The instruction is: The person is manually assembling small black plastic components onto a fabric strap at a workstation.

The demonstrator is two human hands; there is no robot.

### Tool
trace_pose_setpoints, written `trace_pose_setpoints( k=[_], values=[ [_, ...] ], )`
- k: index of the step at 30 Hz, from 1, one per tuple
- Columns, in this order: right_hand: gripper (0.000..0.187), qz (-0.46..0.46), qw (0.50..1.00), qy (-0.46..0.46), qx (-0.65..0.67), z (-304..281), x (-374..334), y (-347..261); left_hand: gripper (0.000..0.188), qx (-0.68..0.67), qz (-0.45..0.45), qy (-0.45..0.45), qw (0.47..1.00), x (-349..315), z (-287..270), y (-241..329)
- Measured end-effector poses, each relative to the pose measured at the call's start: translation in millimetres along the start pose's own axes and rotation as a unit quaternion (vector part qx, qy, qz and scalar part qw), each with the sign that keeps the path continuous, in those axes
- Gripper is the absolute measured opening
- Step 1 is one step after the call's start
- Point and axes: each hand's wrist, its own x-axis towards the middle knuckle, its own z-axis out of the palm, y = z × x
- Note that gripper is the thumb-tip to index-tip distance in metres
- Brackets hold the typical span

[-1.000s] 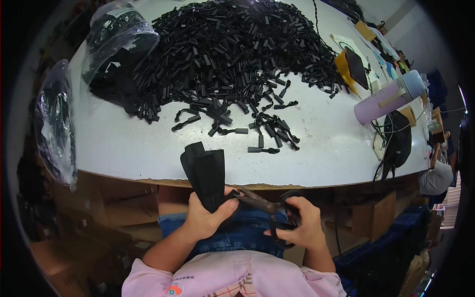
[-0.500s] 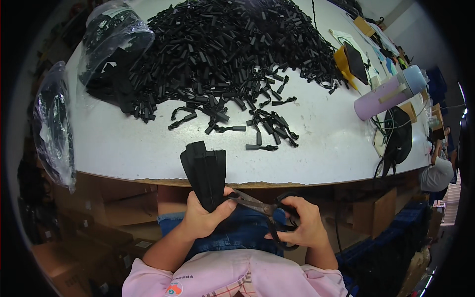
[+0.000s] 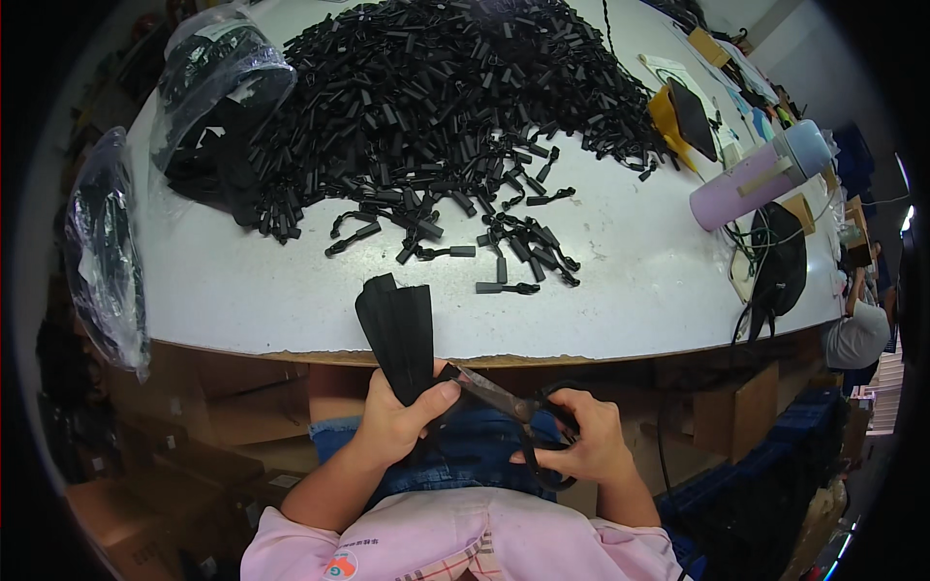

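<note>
My left hand (image 3: 405,418) is closed round a bundle of black fabric strips (image 3: 395,334), which look like zipper tapes. Their cut ends fan upward in front of the table edge. My right hand (image 3: 584,436) grips a pair of scissors (image 3: 502,397) by its black handles, with fingers and thumb in the loops. The worn metal blades point left and meet the fabric beside my left thumb; the exact spot at the tips is too small to make out. Ahead on the white table (image 3: 387,320) lie several loose black zipper pulls (image 3: 528,247), apart from both hands.
A large heap of black zipper pulls (image 3: 436,97) covers the table's far middle. Clear plastic bags (image 3: 218,87) of black goods stand at the left. At the right are a lilac bottle (image 3: 741,198), a yellow stand with a dark device (image 3: 683,121), and a black pouch (image 3: 778,271).
The scissor blades have drawn closer together and shifted slightly left. The fan of black strips has narrowed and turned a little in my left hand.
</note>
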Motion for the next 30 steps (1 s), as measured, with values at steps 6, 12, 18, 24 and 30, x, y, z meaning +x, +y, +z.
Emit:
trace_pose_setpoints(
  k=[6,12,18,24,30],
  values=[
    [0.055,-0.014,1.0,0.006,0.014,5.1,-3.1,5.0,0.02,-0.006,0.007,0.007,1.0,0.4,2.3,1.7],
    [0.053,0.013,0.999,0.041,0.013,1.3,-8.7,11.8,0.022,-0.017,0.0,-0.012,1.0,0.8,4.2,6.3],
    [0.041,0.147,0.941,0.281,-0.12,-34.8,9.8,33.8,0.021,0.015,0.043,0.075,0.996,-1.5,-1.8,5.9],
    [0.035,0.21,0.889,0.274,-0.3,-71.3,31.8,55.8,0.017,0.034,0.076,0.097,0.992,0.7,-0.3,-2.8],
    [0.031,-0.073,0.961,0.199,-0.176,-30.8,54.9,30.6,0.015,0.012,0.093,0.08,0.992,4.1,4.4,-6.4]
  ],
)
